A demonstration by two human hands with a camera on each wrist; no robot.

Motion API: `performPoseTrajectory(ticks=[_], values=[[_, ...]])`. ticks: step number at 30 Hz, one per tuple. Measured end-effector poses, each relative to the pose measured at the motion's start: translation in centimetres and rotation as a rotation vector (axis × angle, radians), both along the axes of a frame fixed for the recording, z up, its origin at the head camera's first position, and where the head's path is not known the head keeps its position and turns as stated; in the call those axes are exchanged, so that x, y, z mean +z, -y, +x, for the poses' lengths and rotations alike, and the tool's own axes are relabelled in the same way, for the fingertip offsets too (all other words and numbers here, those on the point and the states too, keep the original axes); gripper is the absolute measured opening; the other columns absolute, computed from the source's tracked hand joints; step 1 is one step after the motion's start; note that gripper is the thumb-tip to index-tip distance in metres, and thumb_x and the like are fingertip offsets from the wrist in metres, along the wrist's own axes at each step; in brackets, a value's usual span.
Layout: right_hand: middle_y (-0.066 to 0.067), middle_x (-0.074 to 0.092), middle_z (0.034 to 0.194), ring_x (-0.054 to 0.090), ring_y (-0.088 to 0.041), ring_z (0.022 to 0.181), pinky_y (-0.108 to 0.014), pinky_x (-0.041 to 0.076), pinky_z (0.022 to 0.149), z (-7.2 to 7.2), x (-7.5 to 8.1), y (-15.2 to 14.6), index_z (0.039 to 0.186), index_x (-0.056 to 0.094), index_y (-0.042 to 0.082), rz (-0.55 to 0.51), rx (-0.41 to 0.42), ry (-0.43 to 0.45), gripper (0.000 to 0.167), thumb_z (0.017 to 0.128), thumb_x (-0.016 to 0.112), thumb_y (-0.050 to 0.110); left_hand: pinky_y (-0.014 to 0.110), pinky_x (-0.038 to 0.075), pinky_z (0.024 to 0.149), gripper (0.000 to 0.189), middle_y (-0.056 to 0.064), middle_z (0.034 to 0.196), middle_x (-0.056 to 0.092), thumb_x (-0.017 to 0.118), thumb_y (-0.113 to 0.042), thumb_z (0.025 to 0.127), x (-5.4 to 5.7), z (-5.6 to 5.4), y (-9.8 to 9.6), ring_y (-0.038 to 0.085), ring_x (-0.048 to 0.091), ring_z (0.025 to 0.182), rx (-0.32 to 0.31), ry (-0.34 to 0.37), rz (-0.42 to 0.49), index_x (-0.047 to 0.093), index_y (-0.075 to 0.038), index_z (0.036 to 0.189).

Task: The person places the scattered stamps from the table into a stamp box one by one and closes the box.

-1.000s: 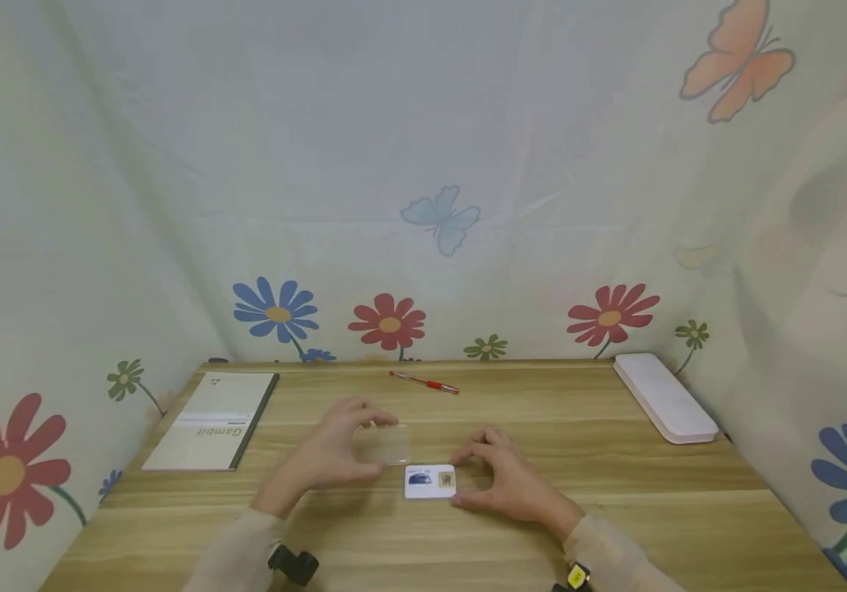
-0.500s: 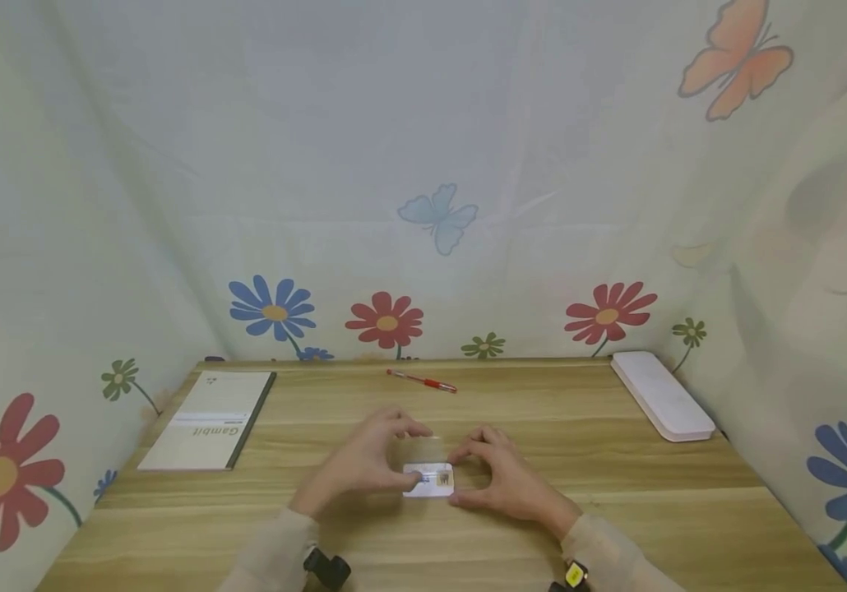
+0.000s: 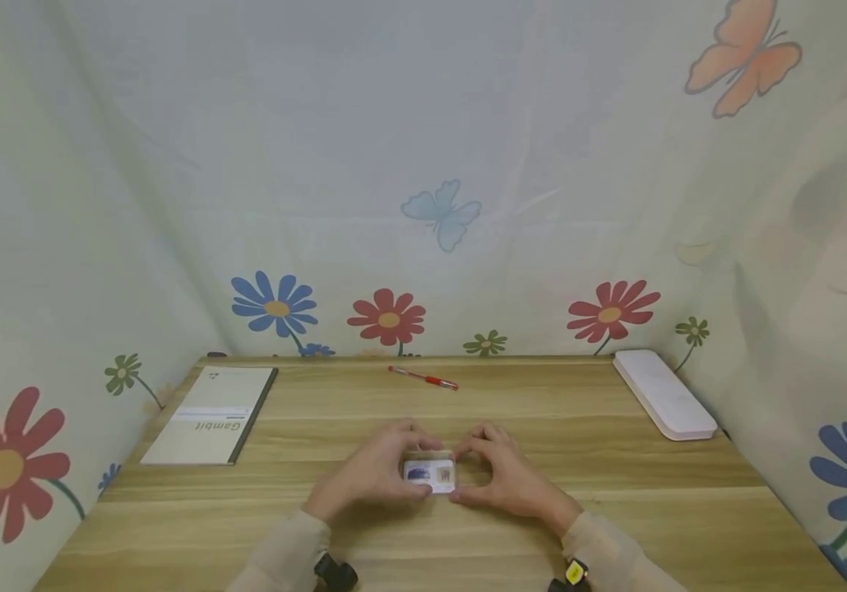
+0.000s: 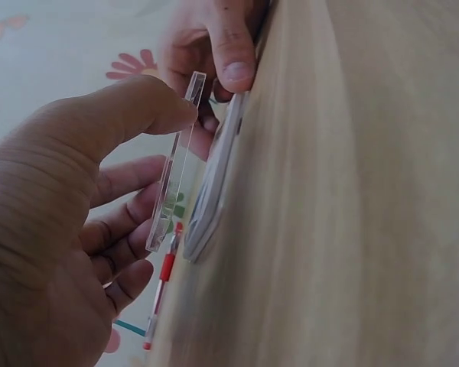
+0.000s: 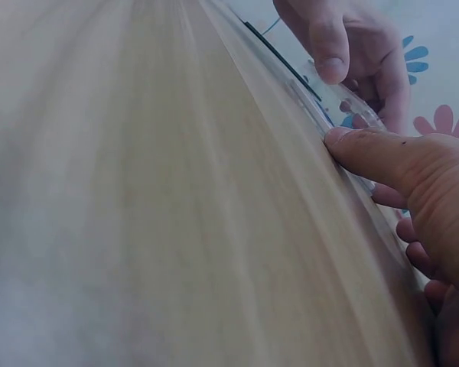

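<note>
My left hand point(image 3: 372, 470) pinches a clear plastic cover point(image 4: 176, 164) by its edges, thumb on one side and fingers on the other. The cover is held just above a thin, flat white case point(image 4: 216, 187), with a gap between them in the left wrist view. Printed on the case's upper face are a dark blue picture and a small golden square. At the case's right end, my right hand point(image 3: 514, 478) grips it between thumb and fingers, low at the tabletop. In the right wrist view the right thumb point(image 5: 352, 145) lies at the case's near edge.
Farther back on the wooden table point(image 3: 542, 411) lies a red pen point(image 3: 423, 378). A notebook point(image 3: 209, 418) marked "Gambit" lies at the left, and a long white box point(image 3: 664, 396) at the right. Flower-patterned curtain point(image 3: 320, 164) closes off the back and sides.
My left hand has carried the clear cover rightward from beside the white case to right over it. My right hand has stayed at the case's right end.
</note>
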State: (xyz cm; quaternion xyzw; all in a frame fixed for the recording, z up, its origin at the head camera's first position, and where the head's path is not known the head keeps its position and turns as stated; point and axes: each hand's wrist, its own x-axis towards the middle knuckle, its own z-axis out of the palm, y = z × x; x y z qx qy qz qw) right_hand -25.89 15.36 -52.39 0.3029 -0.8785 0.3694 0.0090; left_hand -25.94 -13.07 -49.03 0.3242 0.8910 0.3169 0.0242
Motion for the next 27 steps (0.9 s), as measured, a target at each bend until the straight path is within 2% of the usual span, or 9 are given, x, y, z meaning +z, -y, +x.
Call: performPoseTrajectory(ticks=[10,18,27], values=[[0.007,0.054,0.131,0.046,-0.023,0.13,-0.059,0.042,0.111,0.0,0.1,0.0,0.129,0.076,0.03,0.012,0.009,0.022,0.052,0.086,0.094,0.054,0.031,0.049,0.09,0.061,-0.005,0.115,0.066,0.096,-0.036,0.08,-0.8,0.0,0.0,0.018,0.06,0.104,0.007,-0.032,-0.018,0.078,-0.022,0.136],[0.008,0.054,0.13,0.046,-0.021,0.128,-0.057,0.041,0.111,0.0,0.2,0.0,0.131,0.075,0.03,0.016,0.013,0.019,0.054,0.087,0.095,0.052,0.028,0.049,0.088,0.058,-0.005,0.111,0.066,0.097,-0.037,0.08,-0.7,-0.2,-0.1,0.014,0.059,0.1,0.008,-0.051,-0.032,0.08,-0.02,0.133],[0.01,0.055,0.128,0.047,-0.018,0.127,-0.054,0.041,0.109,0.0,-0.1,0.2,0.133,0.075,0.035,0.016,0.0,-0.003,0.056,0.086,0.094,0.057,0.028,0.049,0.088,0.055,-0.009,0.111,0.067,0.097,-0.041,0.082,-1.2,-0.3,0.0,0.012,0.06,0.1,0.005,-0.063,-0.038,0.081,-0.021,0.131]])
